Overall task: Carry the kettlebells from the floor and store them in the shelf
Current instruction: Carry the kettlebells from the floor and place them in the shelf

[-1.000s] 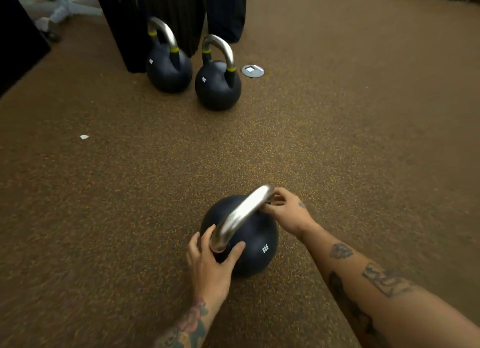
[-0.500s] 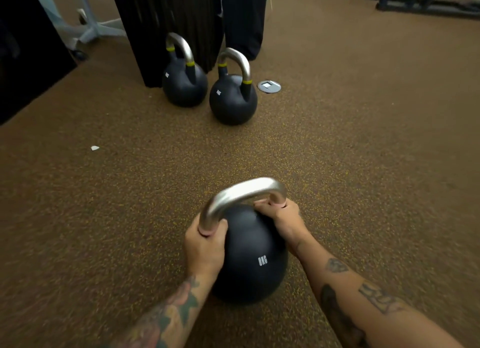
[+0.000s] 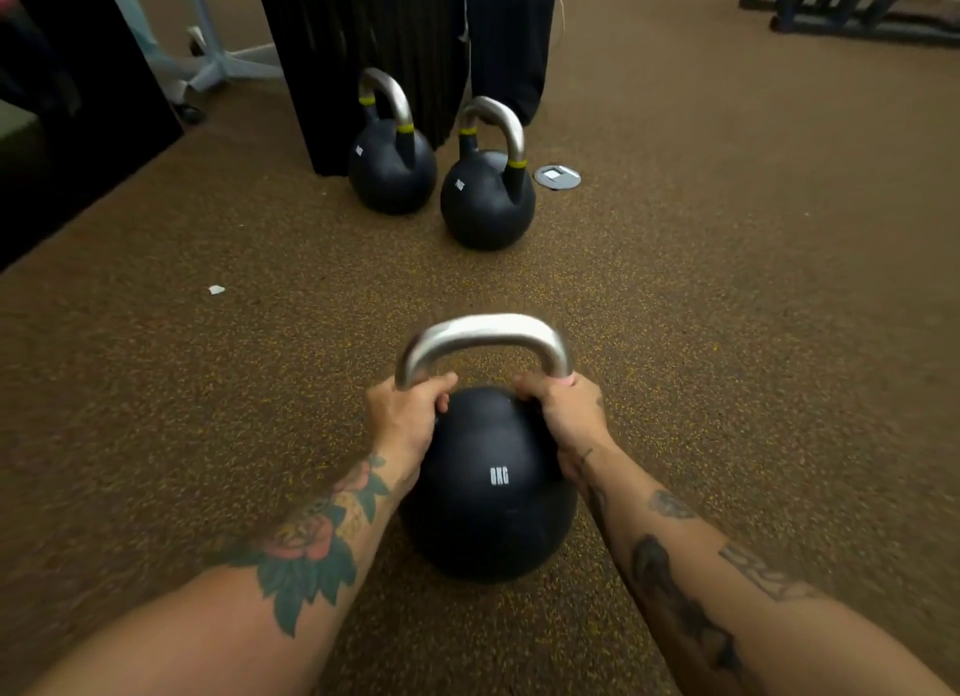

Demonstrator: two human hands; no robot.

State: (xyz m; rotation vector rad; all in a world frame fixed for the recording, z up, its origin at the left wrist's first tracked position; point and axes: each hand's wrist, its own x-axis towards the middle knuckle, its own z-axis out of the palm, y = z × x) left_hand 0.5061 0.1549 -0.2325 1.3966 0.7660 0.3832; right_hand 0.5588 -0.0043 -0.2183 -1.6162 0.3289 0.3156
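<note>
A black kettlebell (image 3: 491, 492) with a silver handle and white "8KG" marking is right in front of me, low over the brown floor. My left hand (image 3: 405, 425) grips the left leg of its handle and my right hand (image 3: 566, 420) grips the right leg. Two more black kettlebells with yellow bands on their handles stand further ahead: one on the left (image 3: 392, 167) and one on the right (image 3: 487, 201). No shelf is in view.
A black ribbed panel (image 3: 363, 45) and a dark cloth-covered post (image 3: 511, 40) stand behind the far kettlebells. A round metal floor plate (image 3: 557, 177) lies beside them. A pale metal stand base (image 3: 208, 66) is at upper left, dark equipment frames (image 3: 857, 4) at upper right.
My hands went from touching the handle to gripping both of its legs. The kettlebell has turned upright with its marking facing me, and the view has tilted up.
</note>
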